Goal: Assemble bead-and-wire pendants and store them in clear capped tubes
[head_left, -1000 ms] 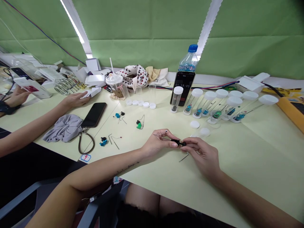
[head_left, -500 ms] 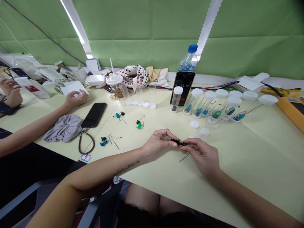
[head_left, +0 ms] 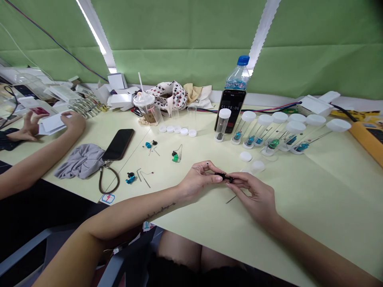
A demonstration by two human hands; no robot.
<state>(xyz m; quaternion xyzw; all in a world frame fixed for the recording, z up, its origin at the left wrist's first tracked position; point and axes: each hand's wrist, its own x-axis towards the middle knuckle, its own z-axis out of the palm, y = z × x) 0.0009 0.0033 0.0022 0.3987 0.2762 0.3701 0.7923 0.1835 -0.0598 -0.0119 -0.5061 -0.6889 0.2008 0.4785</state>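
Note:
Both my hands meet over the pale yellow table (head_left: pixel 314 207) near its front edge. My left hand (head_left: pixel 199 180) pinches a small black part (head_left: pixel 224 176) and also keeps a thin metal pin (head_left: pixel 200 169) between its fingers. My right hand (head_left: pixel 255 195) pinches the other end of the same black part. A thin metal wire (head_left: pixel 231 199) lies on the table just under my right hand. Two white caps (head_left: pixel 250 161) lie just beyond my hands.
A row of clear tubes with white caps (head_left: pixel 269 129) stands behind, beside a phone (head_left: pixel 230 109) leaning on a water bottle (head_left: pixel 237 75). Small blue and green parts (head_left: pixel 176 156), bent pins, a black phone (head_left: pixel 119 143) and grey cloth (head_left: pixel 80 160) lie left. Another person's hands (head_left: pixel 72 121) handle white paper at far left.
My hands stay together on the black part, fingers shifting slightly. The other person's hand has carried the white paper from near the black phone to the far left.

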